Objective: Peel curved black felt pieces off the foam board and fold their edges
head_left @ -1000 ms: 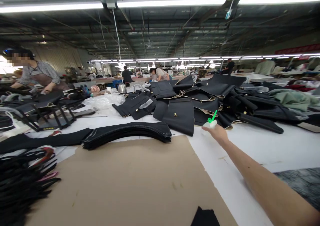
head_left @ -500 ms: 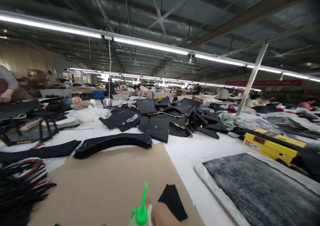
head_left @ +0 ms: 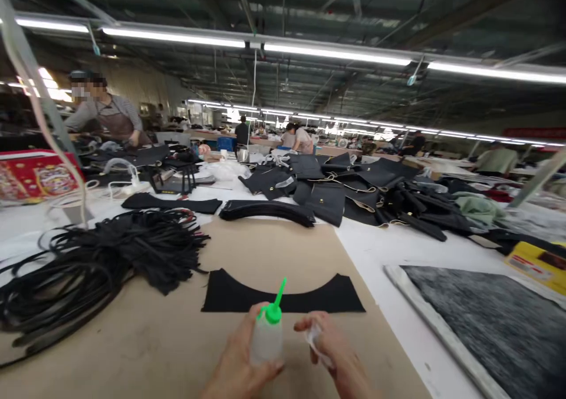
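My left hand (head_left: 239, 363) is wrapped round a small translucent squeeze bottle (head_left: 266, 341) with a green pointed nozzle, held upright low in the middle. Beside it, my right hand (head_left: 338, 352) pinches a small clear piece, maybe the bottle's cap (head_left: 313, 335). Just beyond both hands a curved black cut piece (head_left: 283, 296) lies flat on the brown cardboard sheet (head_left: 154, 340) that covers the table here.
A tangle of black straps (head_left: 101, 263) lies at the left. A stack of curved black pieces (head_left: 265, 210) and a heap of black bag panels (head_left: 354, 190) sit farther back. A dark grey slab (head_left: 481, 322) is at the right, a yellow box (head_left: 537, 263) beyond it. Other people work at far tables.
The bottle has come from the far right of the table down in front of me. My left hand now holds it and my right hand has a small clear piece. The view turned left.
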